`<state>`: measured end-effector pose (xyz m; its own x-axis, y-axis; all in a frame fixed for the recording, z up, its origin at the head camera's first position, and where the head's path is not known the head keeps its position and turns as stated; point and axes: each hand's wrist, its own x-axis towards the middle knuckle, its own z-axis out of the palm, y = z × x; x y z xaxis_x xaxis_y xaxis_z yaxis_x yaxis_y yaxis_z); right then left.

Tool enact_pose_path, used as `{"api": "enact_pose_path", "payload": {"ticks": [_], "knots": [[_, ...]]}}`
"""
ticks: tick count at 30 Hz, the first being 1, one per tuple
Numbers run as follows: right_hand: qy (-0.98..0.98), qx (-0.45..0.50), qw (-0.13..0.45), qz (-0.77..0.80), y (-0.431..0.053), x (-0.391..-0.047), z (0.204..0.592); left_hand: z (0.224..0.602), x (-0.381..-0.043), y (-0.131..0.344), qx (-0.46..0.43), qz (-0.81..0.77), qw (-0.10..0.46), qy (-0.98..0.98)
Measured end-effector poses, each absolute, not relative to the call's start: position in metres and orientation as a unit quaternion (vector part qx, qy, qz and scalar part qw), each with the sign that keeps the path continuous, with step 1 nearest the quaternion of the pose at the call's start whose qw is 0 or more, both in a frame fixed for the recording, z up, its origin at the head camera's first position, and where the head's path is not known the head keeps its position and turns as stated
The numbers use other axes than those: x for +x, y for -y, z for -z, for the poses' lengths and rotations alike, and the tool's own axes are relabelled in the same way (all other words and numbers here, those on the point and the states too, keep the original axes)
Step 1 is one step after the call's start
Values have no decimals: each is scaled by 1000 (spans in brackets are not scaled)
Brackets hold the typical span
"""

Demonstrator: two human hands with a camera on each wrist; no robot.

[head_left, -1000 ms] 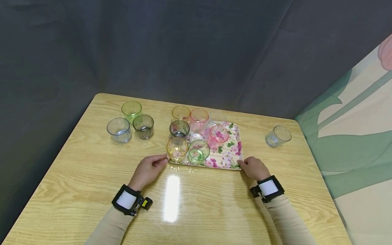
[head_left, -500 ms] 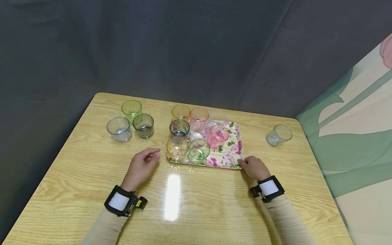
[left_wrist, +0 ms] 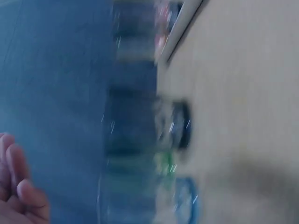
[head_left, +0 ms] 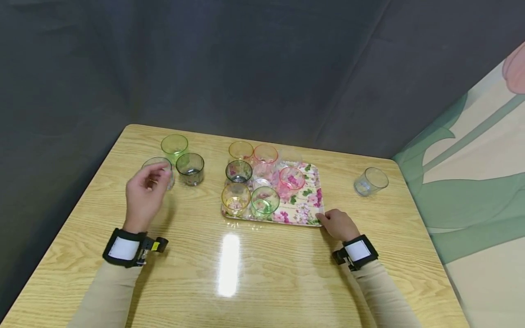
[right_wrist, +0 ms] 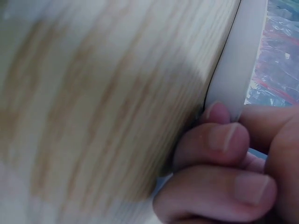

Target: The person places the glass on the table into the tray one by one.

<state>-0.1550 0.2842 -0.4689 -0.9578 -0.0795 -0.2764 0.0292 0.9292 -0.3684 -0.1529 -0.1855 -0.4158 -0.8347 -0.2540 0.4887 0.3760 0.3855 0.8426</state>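
My left hand (head_left: pixel 143 196) is raised at the left with loosely curled fingers, in front of a clear bluish glass (head_left: pixel 171 181) that it partly covers. The left wrist view is blurred; nothing lies between those fingers, and the bluish glass (left_wrist: pixel 186 203) stands apart from them. Beside it are a smoky grey glass (head_left: pixel 190 171) and a green glass (head_left: pixel 174 148). My right hand (head_left: pixel 338 224) pinches the near right corner of a floral tray (head_left: pixel 301 212); in the right wrist view its fingers (right_wrist: pixel 224 186) curl at the tray's white rim (right_wrist: pixel 236 60).
Several tumblers stand on the tray, among them a yellow glass (head_left: pixel 236 200), a green-rimmed glass (head_left: pixel 265 201), a dark glass (head_left: pixel 239 172) and a pink glass (head_left: pixel 292 178). Far right is a lone clear glass (head_left: pixel 370 182). A dark curtain (head_left: pixel 246 68) hangs behind the table.
My left hand has let go of the tray's near left corner and moved left and away from me, up to the bluish glass. The right hand stays at its corner.
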Motion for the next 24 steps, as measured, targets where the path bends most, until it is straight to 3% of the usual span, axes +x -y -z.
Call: {"api": "enact_pose_path", "payload": {"ticks": [3,6,11,16,24], "knots": [[-972,-6,146,186,-285,-154,469,414,-164,201,-30,560,348,752],[-971,3,146,187,-284,-155,468,418,-173,220,-8,575,347,741],[-973,6,143,180,-281,-155,469,446,-189,255,25,673,240,699],[-976,10,134,171,-282,-156,471,465,-198,263,4,765,164,623],[-974,-4,131,186,-281,-153,470,478,-205,254,-11,715,60,696]]}}
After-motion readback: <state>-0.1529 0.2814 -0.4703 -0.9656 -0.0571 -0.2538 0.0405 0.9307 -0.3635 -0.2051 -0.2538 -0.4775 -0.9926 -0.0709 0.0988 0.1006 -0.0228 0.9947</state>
